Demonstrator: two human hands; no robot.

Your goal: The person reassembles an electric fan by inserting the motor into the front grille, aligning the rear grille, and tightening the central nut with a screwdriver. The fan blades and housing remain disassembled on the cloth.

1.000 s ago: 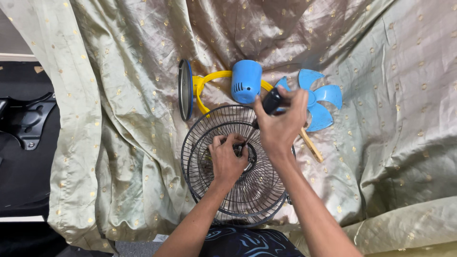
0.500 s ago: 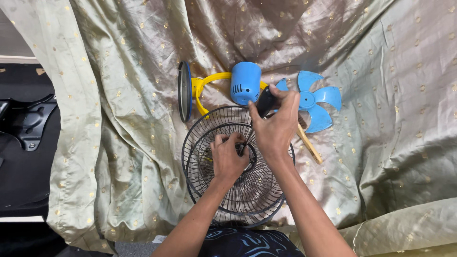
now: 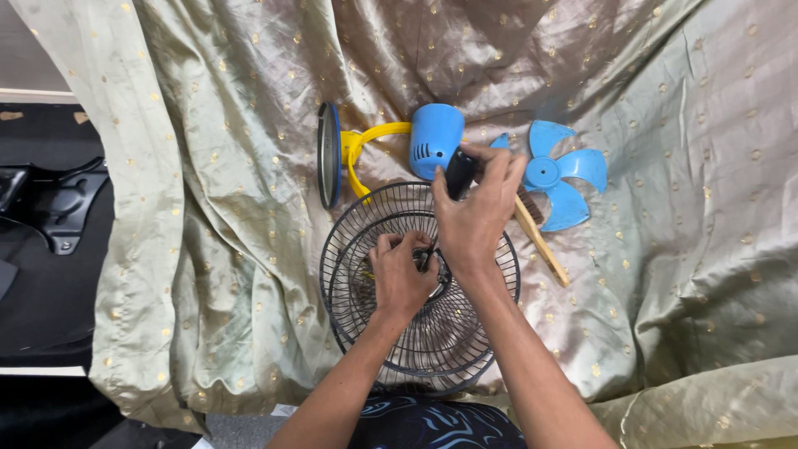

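Observation:
Two black wire fan grilles (image 3: 465,333) lie stacked on a shiny greenish cloth (image 3: 208,183). My left hand (image 3: 401,274) presses on the centre of the grilles, fingers curled around the hub. My right hand (image 3: 475,212) is just above it, closed on a small black object (image 3: 460,171), apparently a tool handle, held against the blue fan motor housing (image 3: 435,138). The motor sits on a yellow bracket (image 3: 366,143) with a dark round base (image 3: 329,155) on edge.
A blue fan blade (image 3: 557,172) lies right of the motor. A wooden stick (image 3: 542,243), perhaps a brush handle, lies under my right wrist. Left of the cloth is a dark floor with a black bracket (image 3: 58,208).
My right hand with the black object has moved left, off the blue blade and onto the motor housing. The left hand stays on the grille hub.

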